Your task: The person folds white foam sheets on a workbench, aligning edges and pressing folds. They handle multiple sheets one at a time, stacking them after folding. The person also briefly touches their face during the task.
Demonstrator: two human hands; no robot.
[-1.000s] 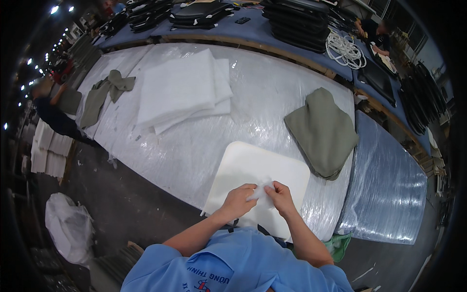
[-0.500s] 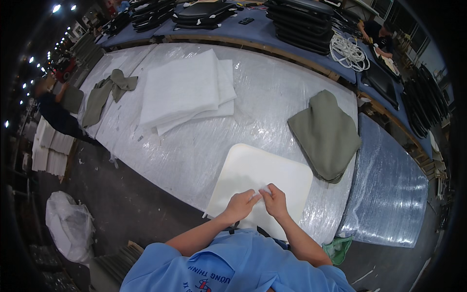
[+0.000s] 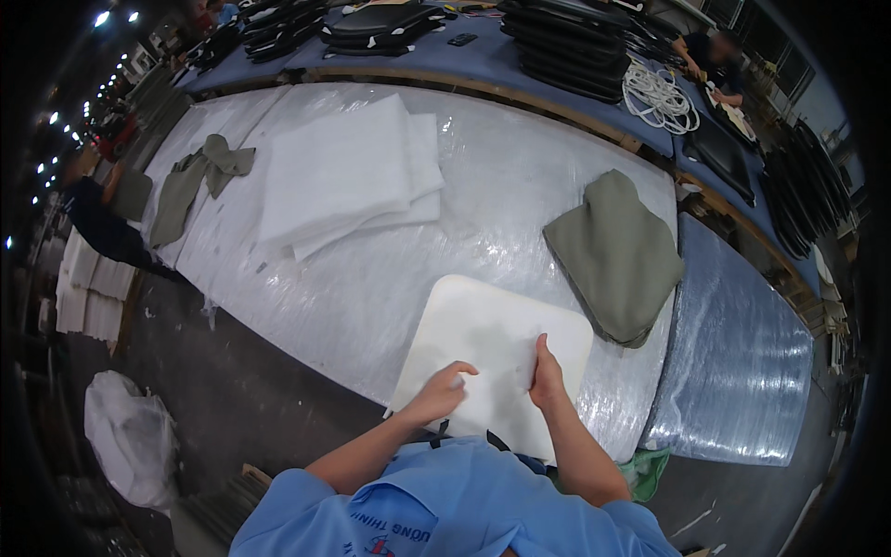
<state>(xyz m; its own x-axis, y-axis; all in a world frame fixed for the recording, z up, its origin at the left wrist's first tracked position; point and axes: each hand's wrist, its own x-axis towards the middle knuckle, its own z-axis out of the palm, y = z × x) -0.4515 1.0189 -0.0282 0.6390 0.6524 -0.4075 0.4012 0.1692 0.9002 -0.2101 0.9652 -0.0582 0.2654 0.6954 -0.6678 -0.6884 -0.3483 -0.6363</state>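
A pale cream padded seat panel (image 3: 497, 325) with rounded corners lies before me, its near edge close to my waist. Above its left part my left hand (image 3: 438, 394) is closed, index finger bent out, with a small white tuft (image 3: 458, 381) at the fingers. My right hand (image 3: 547, 376) is over the panel's right part, thumb pointing up and apart from the fingers, which are partly hidden; no held thing shows there. Beyond the panel's right corner lies a heap of grey-green fabric covers (image 3: 617, 260).
Stacked white wadding sheets (image 3: 339, 172) lie on the plastic-wrapped table (image 3: 501, 176), with more grey-green fabric (image 3: 200, 176) at far left. Behind stand black pads (image 3: 566, 51) and coiled white cord (image 3: 659, 97). A blue wrapped surface (image 3: 733, 353) adjoins at right. Other people work at both sides.
My hands were together over the panel, pinching a small white bit. They have parted, the left moving left and the right moving right, with the right hand's thumb now spread.
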